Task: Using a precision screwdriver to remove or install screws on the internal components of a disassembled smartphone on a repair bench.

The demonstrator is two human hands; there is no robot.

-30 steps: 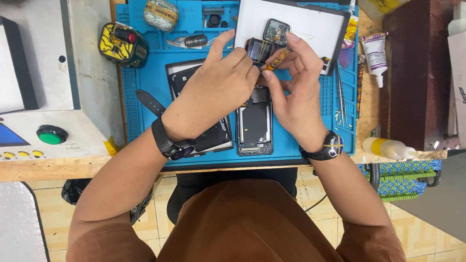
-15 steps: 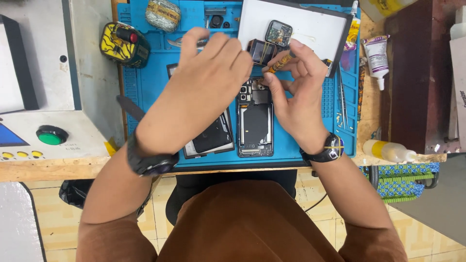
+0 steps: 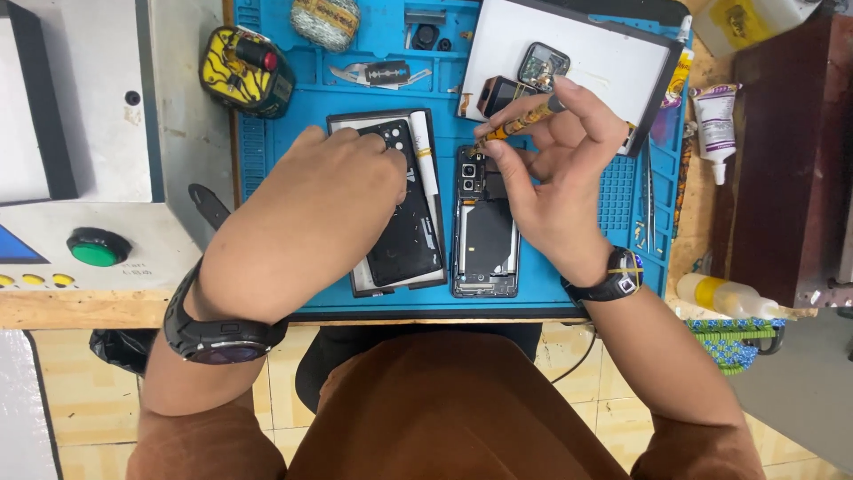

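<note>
An opened phone [image 3: 484, 233] lies face down on the blue work mat [image 3: 306, 105], its black innards showing. My right hand [image 3: 555, 169] holds a thin yellow-patterned screwdriver [image 3: 515, 126] over the phone's upper end, tip pointing toward the camera corner. My left hand [image 3: 324, 209] rests palm down on the black back cover [image 3: 404, 236], which lies on a framed screen panel to the left of the phone. A white stylus-like stick [image 3: 426, 164] lies along the cover's right edge. Both wrists wear black watches.
A white pad [image 3: 604, 62] with small black phone parts sits at the mat's top right. A yellow-black tool [image 3: 246, 71], a wound ball [image 3: 325, 20], tweezers [image 3: 649, 191], a glue tube [image 3: 711, 124] and a squeeze bottle [image 3: 724, 296] lie around. A grey machine with a green button [image 3: 98, 247] stands left.
My left hand moved from the phone's upper end down to the left onto the back cover. My right hand kept the screwdriver and stays over the phone's top.
</note>
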